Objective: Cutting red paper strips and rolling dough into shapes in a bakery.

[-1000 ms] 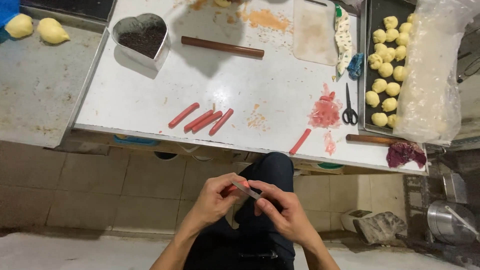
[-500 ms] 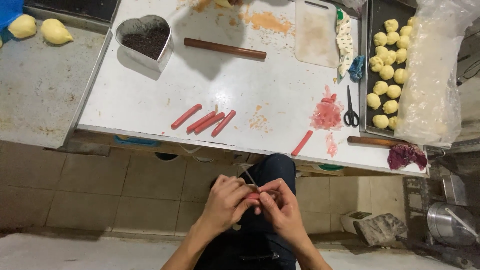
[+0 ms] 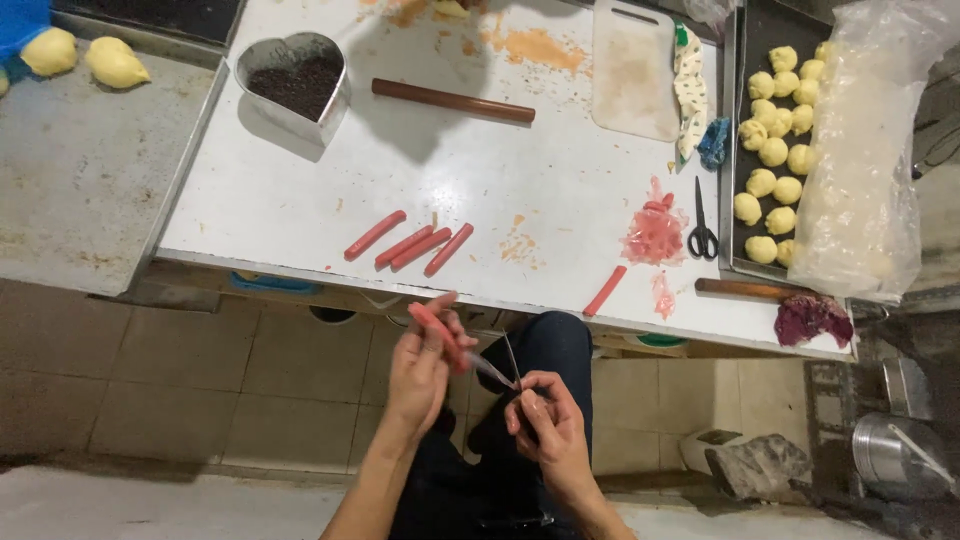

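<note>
Below table edge, hands [image 3: 420,365] now apart, wrapper [image 3: 495,372] stretched btwn.

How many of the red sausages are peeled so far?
Four peeled red sausages lie in a row on the white table, a fifth near its edge. The left hand holds another sausage while the right hand pulls its clear wrapper. No unpeeled ones show.

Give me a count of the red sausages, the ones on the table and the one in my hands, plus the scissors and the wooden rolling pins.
Sausages lying on the table: 5
Sausage in the left hand: 1
Scissors: 1
Wooden rolling pins: 2
Total: 9
</note>
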